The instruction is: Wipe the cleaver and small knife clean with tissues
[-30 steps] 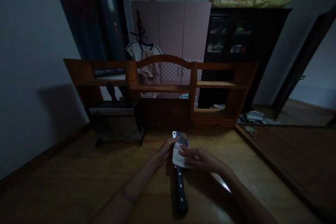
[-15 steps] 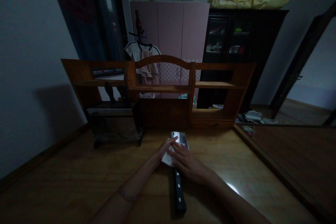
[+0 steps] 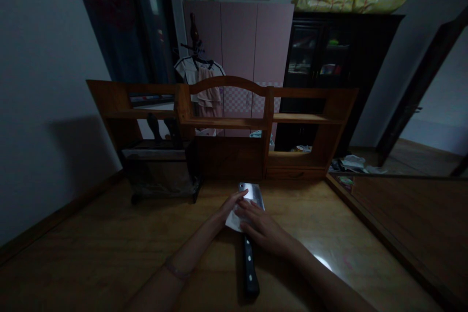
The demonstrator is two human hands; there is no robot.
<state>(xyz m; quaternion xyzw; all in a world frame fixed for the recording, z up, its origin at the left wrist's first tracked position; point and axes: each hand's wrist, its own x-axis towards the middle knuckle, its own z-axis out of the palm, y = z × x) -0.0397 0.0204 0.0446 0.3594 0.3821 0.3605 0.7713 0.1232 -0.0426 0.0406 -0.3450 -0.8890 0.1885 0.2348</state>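
Observation:
A cleaver (image 3: 255, 194) with a broad shiny blade lies on the wooden tabletop, its black riveted handle (image 3: 250, 268) pointing toward me. My left hand (image 3: 234, 202) grips the left side of the blade, with one digit stretched over the top; its other fingers are mostly hidden. Under my right hand (image 3: 261, 224) is a crumpled white tissue or cloth (image 3: 233, 222), held against the blade by close-lying fingers. Part of this white piece shows between both hands. The handle is touched by neither hand.
At the left on the table stands a dark knife holder (image 3: 161, 170) with black-handled knives in it. A low wooden shelf (image 3: 230, 123) runs along the table's back edge. A raised wooden edge (image 3: 365, 219) borders the right side. The room is dim.
My right hand has shifted slightly right and down on the blade, with its fingers drawn in a little. The left hand and the cleaver stay nearly still.

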